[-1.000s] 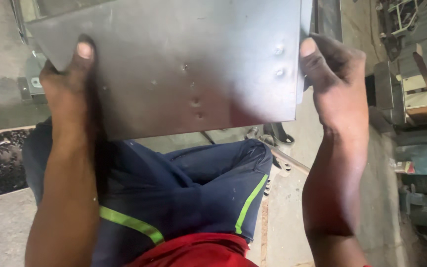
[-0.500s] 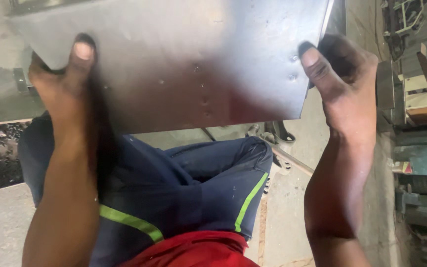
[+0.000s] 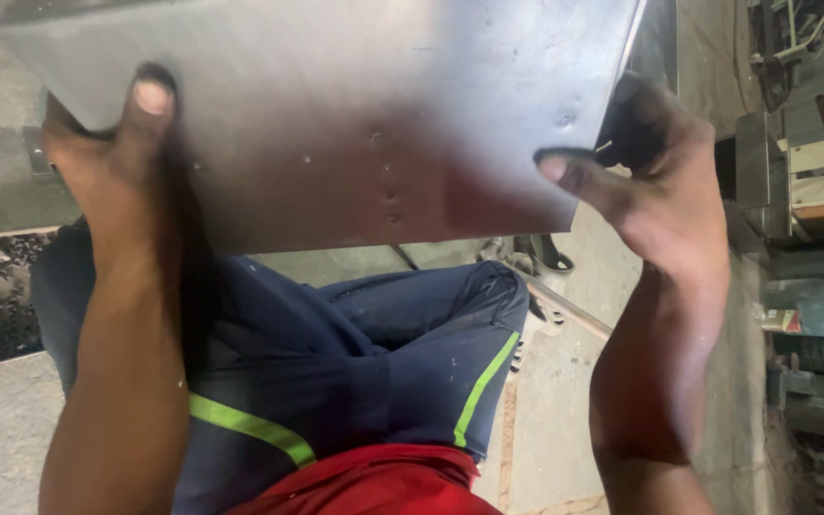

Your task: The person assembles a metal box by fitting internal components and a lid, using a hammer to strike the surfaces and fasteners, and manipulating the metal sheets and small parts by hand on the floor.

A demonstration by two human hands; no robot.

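Both hands are clamped on a big grey metal sheet (image 3: 336,114) held over the lap, left hand (image 3: 121,162) and right hand (image 3: 660,191) each pinching an opposite side edge, thumb on top, probably so the wide panel stays level above those dark work trousers (image 3: 364,362).

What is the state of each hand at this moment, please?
Left hand: closed on the left edge of the metal sheet, thumb on top.
Right hand: closed on the sheet's right edge, thumb on top.
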